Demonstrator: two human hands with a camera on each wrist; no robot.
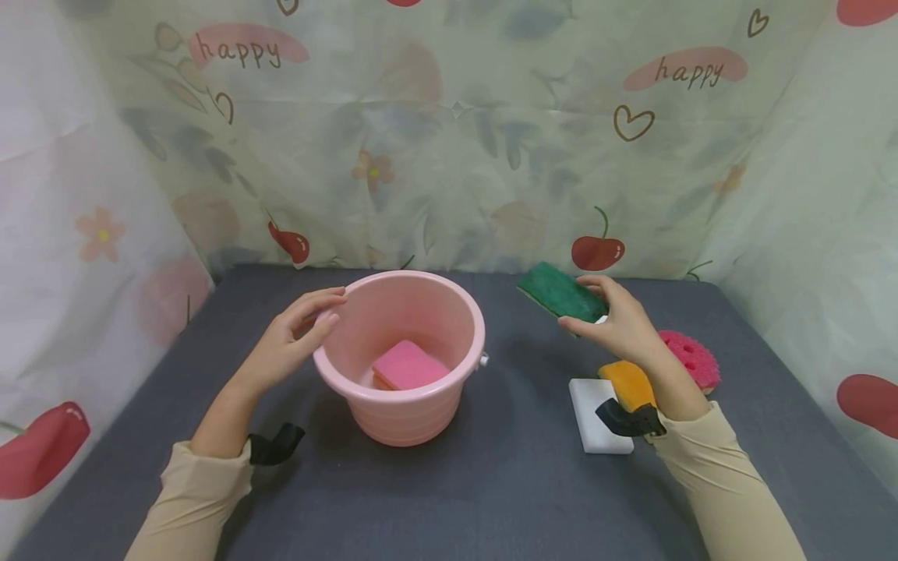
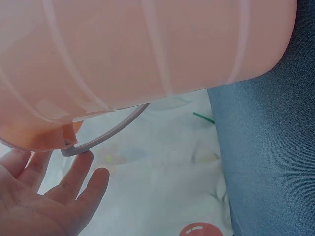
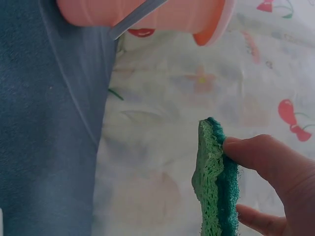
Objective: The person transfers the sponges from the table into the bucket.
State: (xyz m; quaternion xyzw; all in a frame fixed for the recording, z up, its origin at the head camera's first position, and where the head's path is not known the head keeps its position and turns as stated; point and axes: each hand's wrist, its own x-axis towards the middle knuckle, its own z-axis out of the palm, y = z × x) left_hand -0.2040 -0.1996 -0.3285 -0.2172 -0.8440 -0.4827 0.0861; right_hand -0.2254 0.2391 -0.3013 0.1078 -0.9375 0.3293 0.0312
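Observation:
My right hand (image 1: 620,323) pinches a green scrub sponge (image 1: 557,292) by its near end, above the table to the right of a pink bucket (image 1: 403,421). In the right wrist view the sponge (image 3: 216,182) shows a pale green layer and a darker scouring layer, with the thumb against the dark side. My left hand (image 1: 288,335) is at the bucket's left rim, fingers loosely extended. Seen from the left wrist, those fingers (image 2: 78,172) lie beside the rim and grey handle (image 2: 115,130). Inside the bucket lies a pink sponge (image 1: 412,365).
Under and beside my right forearm lie a white sponge (image 1: 592,421), a yellow sponge (image 1: 627,383) and a round pink scrubber (image 1: 691,358) with holes. The dark table (image 1: 505,491) meets a patterned cloth (image 1: 456,187) at the back and sides.

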